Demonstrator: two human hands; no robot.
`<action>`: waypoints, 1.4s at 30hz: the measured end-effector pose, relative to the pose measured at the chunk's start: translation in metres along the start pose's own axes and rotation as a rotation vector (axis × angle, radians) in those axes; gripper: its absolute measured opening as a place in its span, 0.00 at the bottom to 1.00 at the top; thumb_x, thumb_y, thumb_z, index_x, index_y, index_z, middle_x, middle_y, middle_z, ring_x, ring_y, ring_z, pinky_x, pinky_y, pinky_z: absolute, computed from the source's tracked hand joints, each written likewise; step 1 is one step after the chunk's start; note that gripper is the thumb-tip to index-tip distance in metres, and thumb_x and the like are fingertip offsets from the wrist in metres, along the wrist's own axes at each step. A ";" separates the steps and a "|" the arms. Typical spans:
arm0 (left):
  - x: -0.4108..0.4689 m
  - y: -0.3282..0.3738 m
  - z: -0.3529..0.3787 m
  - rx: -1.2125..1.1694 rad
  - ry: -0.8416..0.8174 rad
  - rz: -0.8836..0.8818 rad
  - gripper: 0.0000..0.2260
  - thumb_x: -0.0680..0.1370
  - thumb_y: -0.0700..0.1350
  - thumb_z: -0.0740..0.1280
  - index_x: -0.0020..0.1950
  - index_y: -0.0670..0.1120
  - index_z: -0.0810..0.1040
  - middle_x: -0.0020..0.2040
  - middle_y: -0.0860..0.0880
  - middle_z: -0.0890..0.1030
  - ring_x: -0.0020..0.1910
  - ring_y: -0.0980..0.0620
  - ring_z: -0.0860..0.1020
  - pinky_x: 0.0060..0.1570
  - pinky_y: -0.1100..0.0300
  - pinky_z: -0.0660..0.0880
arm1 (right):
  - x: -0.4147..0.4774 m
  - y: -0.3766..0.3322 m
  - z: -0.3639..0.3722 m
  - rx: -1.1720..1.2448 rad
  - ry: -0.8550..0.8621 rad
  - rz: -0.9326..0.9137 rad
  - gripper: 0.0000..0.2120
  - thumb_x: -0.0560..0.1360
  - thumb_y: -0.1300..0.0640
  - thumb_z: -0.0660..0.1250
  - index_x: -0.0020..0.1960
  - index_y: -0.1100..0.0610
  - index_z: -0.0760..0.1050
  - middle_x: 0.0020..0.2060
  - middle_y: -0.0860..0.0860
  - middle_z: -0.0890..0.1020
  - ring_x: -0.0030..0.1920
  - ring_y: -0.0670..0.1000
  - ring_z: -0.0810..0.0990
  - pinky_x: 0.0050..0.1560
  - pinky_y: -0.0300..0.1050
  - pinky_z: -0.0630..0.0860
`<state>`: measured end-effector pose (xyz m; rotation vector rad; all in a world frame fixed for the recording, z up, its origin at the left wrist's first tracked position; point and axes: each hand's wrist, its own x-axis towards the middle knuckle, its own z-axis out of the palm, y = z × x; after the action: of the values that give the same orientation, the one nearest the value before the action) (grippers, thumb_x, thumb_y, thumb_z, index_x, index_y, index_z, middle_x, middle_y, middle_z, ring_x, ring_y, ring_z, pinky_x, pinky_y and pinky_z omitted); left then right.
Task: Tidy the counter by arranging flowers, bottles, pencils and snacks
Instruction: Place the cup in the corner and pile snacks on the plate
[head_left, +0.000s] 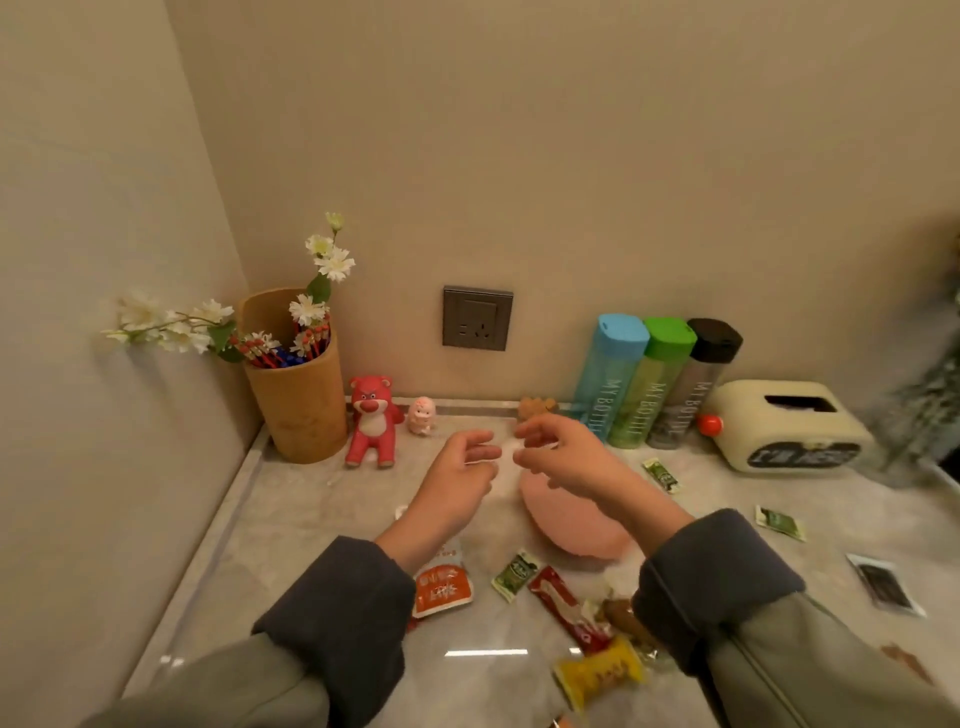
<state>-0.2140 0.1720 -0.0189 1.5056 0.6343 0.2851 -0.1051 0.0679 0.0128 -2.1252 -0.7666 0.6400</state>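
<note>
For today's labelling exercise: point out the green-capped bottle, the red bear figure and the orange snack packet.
green-capped bottle (643, 402), head view, lettered side
red bear figure (371, 426), head view, belly
orange snack packet (442, 590), head view, printed front

3 bottles (644, 395), 3 toys (370, 421), 2 flower sprigs (171, 325), 1 cup (304, 410), 1 bowl (571, 525); snack packets (442, 590) roughly 8, some blurred.

White flowers (332, 262) and red pencils (313, 340) stand in a cup (304, 410) left of the left hand (460, 470); three upright bottles (649, 387) beyond the right hand (569, 457); snack packets (563, 605) scattered below both.
</note>
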 end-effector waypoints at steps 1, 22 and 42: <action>-0.005 0.001 0.008 0.000 -0.023 0.007 0.16 0.79 0.35 0.61 0.67 0.44 0.70 0.59 0.47 0.77 0.59 0.50 0.76 0.56 0.56 0.74 | -0.008 0.006 -0.008 0.001 0.017 0.007 0.15 0.75 0.57 0.69 0.61 0.52 0.76 0.51 0.49 0.77 0.50 0.49 0.77 0.43 0.41 0.73; -0.081 -0.024 0.252 0.093 -0.341 -0.075 0.12 0.78 0.37 0.63 0.52 0.54 0.76 0.53 0.52 0.80 0.55 0.52 0.79 0.52 0.60 0.77 | -0.184 0.189 -0.144 0.005 0.577 0.017 0.13 0.75 0.60 0.67 0.54 0.44 0.77 0.51 0.35 0.75 0.55 0.37 0.74 0.55 0.31 0.67; -0.102 -0.058 0.361 0.302 -0.195 -0.178 0.21 0.79 0.59 0.61 0.67 0.50 0.70 0.61 0.49 0.77 0.56 0.52 0.78 0.60 0.52 0.75 | -0.196 0.288 -0.175 0.132 0.115 0.115 0.13 0.81 0.51 0.59 0.52 0.52 0.81 0.45 0.51 0.83 0.45 0.47 0.81 0.45 0.40 0.73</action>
<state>-0.1097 -0.1885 -0.0740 1.7270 0.6703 -0.0985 -0.0382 -0.3050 -0.0791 -2.0753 -0.5277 0.6056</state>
